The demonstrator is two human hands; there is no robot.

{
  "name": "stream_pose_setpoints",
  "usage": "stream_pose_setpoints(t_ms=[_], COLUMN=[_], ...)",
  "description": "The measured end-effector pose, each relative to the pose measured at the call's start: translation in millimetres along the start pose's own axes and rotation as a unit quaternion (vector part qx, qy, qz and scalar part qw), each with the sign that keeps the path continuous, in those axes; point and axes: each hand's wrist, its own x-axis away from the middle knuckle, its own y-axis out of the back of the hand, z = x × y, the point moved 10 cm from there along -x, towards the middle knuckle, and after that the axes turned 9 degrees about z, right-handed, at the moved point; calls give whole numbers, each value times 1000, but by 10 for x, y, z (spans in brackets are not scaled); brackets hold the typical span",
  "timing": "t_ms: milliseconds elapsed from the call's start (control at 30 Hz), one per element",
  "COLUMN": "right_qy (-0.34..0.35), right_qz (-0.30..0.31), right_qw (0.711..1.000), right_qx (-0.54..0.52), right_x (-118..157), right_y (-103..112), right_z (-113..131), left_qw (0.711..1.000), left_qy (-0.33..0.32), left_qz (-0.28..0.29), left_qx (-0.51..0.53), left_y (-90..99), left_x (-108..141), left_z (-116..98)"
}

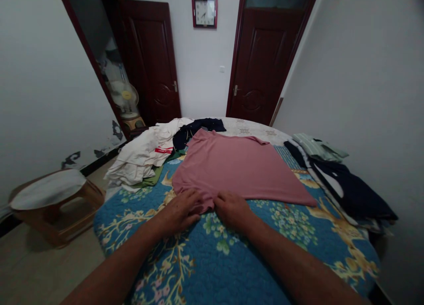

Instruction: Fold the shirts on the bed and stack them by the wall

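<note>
Beyond our open left hand and pinching right hand, the pink shirt stretches lengthwise toward the quilt's right edge.

- Right hand: curled fingertips hidden at the edge of the pink garment.
- Left forearm, right forearm: cut off below.
- Red label: lettering unreadable (too small).
- Fan: partly hidden behind the doorframe.
</note>
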Motion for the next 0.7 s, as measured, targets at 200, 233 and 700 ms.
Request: stream_pose_setpoints(t_ms=[200, 233, 700], right_qy=[-22, -17, 23], right_qz=[-94, -98, -3], right_qw=[987, 985, 999], right_qx=[-128, -143, -32], right_x=[22, 29, 86], right_y=[56, 53, 21], right_z=[-281, -303, 21], left_qw=[998, 997, 995], left_qy=[20, 32, 59], left_qz=[-21, -21, 70], left_qx=[-50, -63, 41], left_y=[-43, -56, -116], left_x=[-7, -24, 47], left_z=[37, 53, 131])
